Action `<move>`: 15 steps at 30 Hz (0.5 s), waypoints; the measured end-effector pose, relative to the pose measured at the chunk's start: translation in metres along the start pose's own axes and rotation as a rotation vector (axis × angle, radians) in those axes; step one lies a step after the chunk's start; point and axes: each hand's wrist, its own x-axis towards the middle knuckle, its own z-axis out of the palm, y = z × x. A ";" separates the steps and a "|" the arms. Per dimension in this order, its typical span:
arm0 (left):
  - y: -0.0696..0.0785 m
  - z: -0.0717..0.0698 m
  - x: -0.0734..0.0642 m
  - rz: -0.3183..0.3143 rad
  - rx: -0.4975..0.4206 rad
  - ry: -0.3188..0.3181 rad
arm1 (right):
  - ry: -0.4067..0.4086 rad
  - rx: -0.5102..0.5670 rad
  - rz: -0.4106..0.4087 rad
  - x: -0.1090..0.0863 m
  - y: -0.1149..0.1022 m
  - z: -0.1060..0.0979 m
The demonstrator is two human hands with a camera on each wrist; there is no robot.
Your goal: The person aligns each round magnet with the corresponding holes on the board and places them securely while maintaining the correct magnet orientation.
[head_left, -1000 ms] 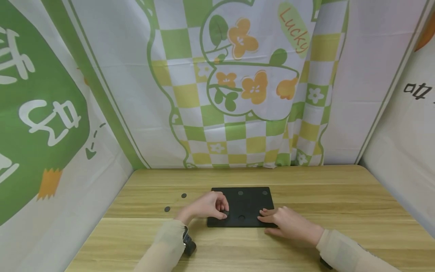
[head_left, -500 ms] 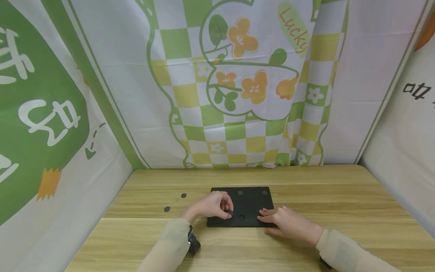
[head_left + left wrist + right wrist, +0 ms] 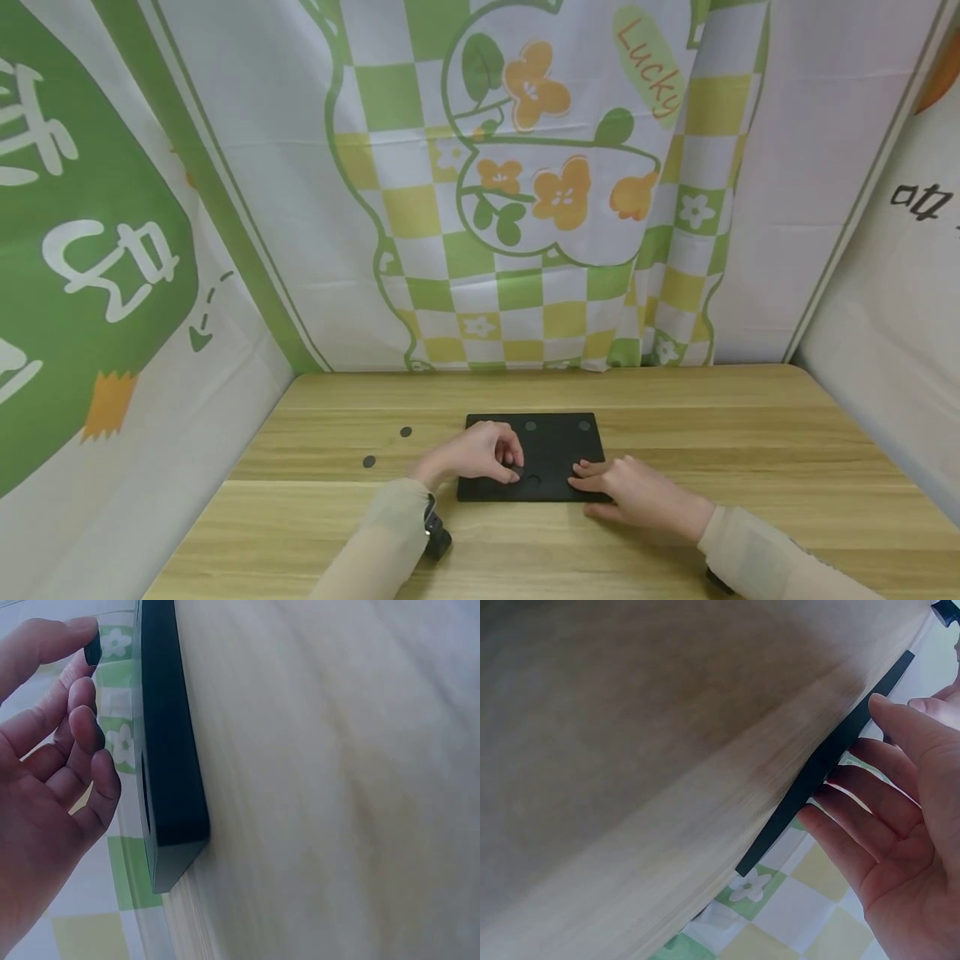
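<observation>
- Left hand (image 3: 480, 452): thumb and fingertip pinched a small dark disc (image 3: 93, 649); the other fingers were loosely curled.
- Disc position: over the black board (image 3: 558, 454), just beside a round recess (image 3: 532, 480); contact with the board could not be determined.
- Right hand (image 3: 641, 492): extended fingers rested on the board's near right corner, thumb at its near edge.
- Wooden table (image 3: 697, 425): supported the board and, left of it, two loose discs (image 3: 406, 432).
</observation>
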 end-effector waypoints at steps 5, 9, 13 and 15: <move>0.002 0.000 0.003 -0.014 -0.007 -0.014 | -0.013 0.006 0.016 0.000 0.001 0.000; 0.001 0.001 0.005 -0.009 0.010 -0.024 | -0.017 0.003 0.018 0.001 0.001 0.000; 0.001 0.003 0.007 -0.007 0.019 -0.026 | -0.023 0.010 0.029 0.000 0.001 0.001; 0.002 0.003 0.008 -0.010 0.015 -0.029 | -0.026 0.011 0.034 0.000 0.001 0.001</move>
